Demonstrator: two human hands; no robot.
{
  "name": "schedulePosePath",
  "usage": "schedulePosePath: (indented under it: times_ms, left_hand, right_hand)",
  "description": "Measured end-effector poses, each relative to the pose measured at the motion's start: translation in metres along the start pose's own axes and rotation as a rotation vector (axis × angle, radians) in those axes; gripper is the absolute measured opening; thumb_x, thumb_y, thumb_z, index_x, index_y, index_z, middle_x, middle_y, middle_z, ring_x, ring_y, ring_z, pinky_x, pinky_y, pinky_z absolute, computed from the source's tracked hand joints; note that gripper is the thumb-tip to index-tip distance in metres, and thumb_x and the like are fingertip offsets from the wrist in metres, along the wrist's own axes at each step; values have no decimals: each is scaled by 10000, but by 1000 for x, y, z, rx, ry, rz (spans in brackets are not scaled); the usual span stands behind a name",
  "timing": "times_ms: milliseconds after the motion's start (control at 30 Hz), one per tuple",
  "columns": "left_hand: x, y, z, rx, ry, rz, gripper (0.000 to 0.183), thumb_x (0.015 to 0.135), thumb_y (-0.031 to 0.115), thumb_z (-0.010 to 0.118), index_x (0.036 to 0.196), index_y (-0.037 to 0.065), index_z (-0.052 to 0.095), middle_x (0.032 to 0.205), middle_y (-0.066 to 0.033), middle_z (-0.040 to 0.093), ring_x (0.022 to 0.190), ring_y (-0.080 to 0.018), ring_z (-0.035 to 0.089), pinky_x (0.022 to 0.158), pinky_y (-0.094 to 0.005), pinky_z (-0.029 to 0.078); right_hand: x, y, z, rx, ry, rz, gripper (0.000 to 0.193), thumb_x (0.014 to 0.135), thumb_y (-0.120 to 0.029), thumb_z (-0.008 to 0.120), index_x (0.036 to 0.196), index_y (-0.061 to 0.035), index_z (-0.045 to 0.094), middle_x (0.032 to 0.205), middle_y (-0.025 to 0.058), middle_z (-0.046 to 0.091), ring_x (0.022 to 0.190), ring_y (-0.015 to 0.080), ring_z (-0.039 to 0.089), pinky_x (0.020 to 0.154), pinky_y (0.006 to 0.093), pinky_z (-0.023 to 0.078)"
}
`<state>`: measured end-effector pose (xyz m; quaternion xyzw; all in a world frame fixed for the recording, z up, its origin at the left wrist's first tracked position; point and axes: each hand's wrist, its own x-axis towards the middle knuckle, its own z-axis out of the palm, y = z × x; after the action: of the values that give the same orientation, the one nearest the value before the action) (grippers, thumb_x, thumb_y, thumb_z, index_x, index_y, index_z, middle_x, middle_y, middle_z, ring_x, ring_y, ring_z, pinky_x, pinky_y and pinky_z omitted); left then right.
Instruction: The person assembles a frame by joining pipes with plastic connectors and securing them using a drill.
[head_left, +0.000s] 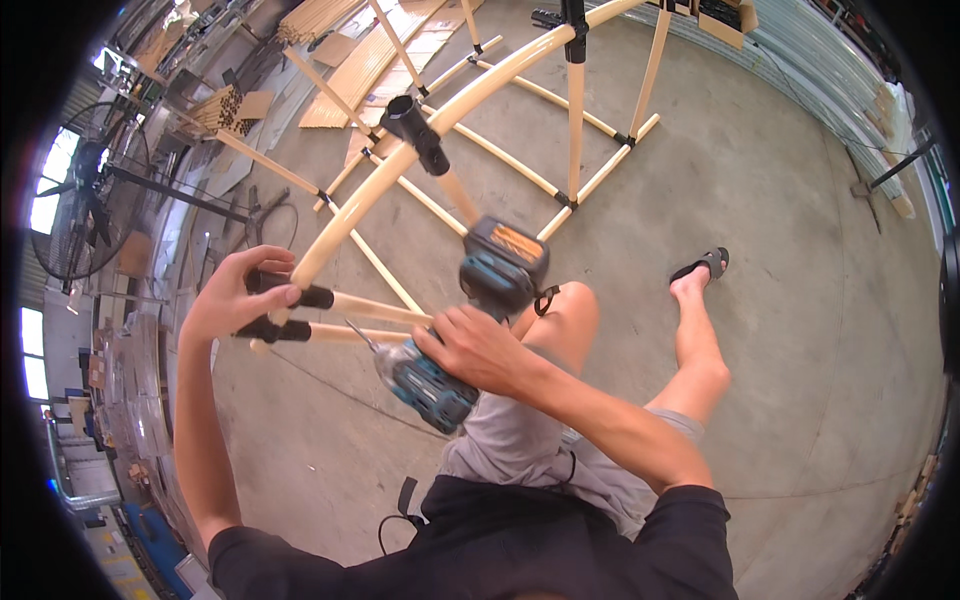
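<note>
My right hand [472, 348] is wrapped round the grip of a teal and black cordless driver [432, 392]. The driver's battery [505, 258] faces away from me, and its thin bit [360, 334] points left at the joints without visibly touching them. Fingers and thumb of my left hand [238, 293] close round a black pipe joint [316, 296] at the near corner of the frame. From this corner a long cream pipe [375, 188] runs up and away. A second black joint [287, 331] sits just below my left hand, with a short pipe [350, 333] leaving it.
Farther along the long pipe is a black joint [414, 133]. More of the pipe frame [520, 165] stands on the concrete floor [770, 400]. A large fan [88, 205] is at the left. Pipe bundles [365, 65] lie at the back, and a cardboard box [727, 22] is at the top right.
</note>
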<state>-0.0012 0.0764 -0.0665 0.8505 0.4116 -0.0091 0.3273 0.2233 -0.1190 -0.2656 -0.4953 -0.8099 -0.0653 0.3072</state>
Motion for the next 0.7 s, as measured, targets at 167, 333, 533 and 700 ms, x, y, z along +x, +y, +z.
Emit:
schedulePosePath:
  times_ms: [167, 333, 533, 700]
  left_hand:
    - [52, 71, 23, 255, 230, 168, 480, 864, 302, 775, 1156, -61, 659, 1067, -150, 719, 1022, -234, 673, 931, -362, 506]
    - [118, 65, 43, -60, 114, 36, 467, 885, 324, 767, 1139, -55, 669, 973, -103, 717, 877, -158, 674, 806, -309, 526]
    - [125, 72, 67, -261, 365, 84, 460, 912, 332, 753, 1164, -31, 623, 902, -96, 711, 744, -115, 659, 663, -264, 521]
    - [120, 94, 61, -396, 351, 36, 560, 911, 213, 747, 1393, 70, 498, 989, -87, 705, 691, -104, 650, 557, -229, 505]
  right_hand:
    - [-15, 21, -37, 170, 107, 42, 381, 787, -113, 629, 1158, -30, 608, 882, 86, 609, 799, 224, 646, 734, 348, 529]
    - [0, 52, -85, 128, 270, 43, 331, 779, -108, 638, 1101, -32, 648, 833, 52, 587, 765, 201, 629, 683, 324, 515]
    - [-10, 100, -104, 49, 283, 274, 389, 768, -72, 647, 1155, -40, 660, 850, 97, 623, 751, 255, 652, 684, 367, 515]
    - [-5, 118, -91, 260, 314, 356, 435, 734, -50, 668, 1167, -7, 653, 858, 132, 623, 762, 318, 643, 681, 405, 516]
